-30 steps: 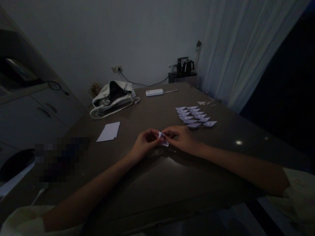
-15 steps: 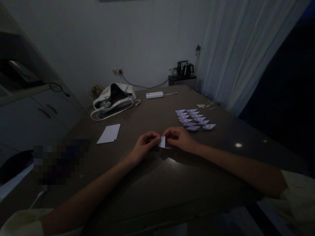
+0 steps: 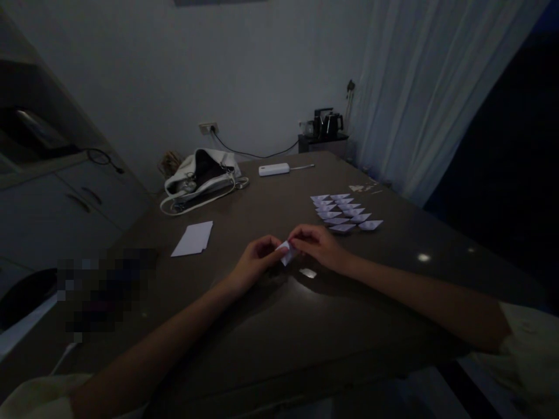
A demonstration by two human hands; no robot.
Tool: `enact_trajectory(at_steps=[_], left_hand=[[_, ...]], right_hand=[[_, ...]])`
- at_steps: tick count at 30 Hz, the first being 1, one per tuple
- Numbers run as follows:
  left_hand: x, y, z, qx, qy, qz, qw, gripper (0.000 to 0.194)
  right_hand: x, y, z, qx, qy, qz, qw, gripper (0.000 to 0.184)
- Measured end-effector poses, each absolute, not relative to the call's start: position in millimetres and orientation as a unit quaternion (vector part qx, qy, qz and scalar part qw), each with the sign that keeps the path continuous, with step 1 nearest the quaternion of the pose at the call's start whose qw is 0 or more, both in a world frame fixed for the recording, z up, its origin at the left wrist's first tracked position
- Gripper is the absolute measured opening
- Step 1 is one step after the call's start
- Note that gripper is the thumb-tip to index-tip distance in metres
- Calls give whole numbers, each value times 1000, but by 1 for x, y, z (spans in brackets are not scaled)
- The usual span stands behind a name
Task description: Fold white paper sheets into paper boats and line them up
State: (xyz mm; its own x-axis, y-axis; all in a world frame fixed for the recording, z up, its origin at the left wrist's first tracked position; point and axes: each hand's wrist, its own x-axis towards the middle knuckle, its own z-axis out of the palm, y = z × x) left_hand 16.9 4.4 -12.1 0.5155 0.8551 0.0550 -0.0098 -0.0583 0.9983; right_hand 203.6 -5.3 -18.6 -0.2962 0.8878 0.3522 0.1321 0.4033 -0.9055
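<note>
Left hand (image 3: 255, 258): thumb and fingers pinch a small folded white paper (image 3: 286, 260). Right hand (image 3: 322, 247): fingers pinch the same piece at its upper right edge. Paper is between the two hands, above the brown surface (image 3: 262, 337). Folded paper boats (image 3: 333, 222) lie in two rows beyond the right hand; paper stack (image 3: 194, 237) lies flat beyond the left, well apart from the boats.

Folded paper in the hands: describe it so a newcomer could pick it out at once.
Over the brown table, find the left hand and right hand, close together. Between them is the small white folded paper. Unlike the paper boats and flat white sheet resting on the table, it is held in the fingers.
</note>
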Motion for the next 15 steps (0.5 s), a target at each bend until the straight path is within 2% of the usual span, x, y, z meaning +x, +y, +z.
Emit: enact_trajectory(at_steps=[7, 15], left_hand=[[16, 6, -12, 661, 330, 349, 577, 29], [17, 9, -15, 667, 331, 360, 563, 30]], right_hand=[[202, -15, -11, -408, -758, 266, 434, 21], [202, -15, -11, -392, -785, 224, 424, 8]])
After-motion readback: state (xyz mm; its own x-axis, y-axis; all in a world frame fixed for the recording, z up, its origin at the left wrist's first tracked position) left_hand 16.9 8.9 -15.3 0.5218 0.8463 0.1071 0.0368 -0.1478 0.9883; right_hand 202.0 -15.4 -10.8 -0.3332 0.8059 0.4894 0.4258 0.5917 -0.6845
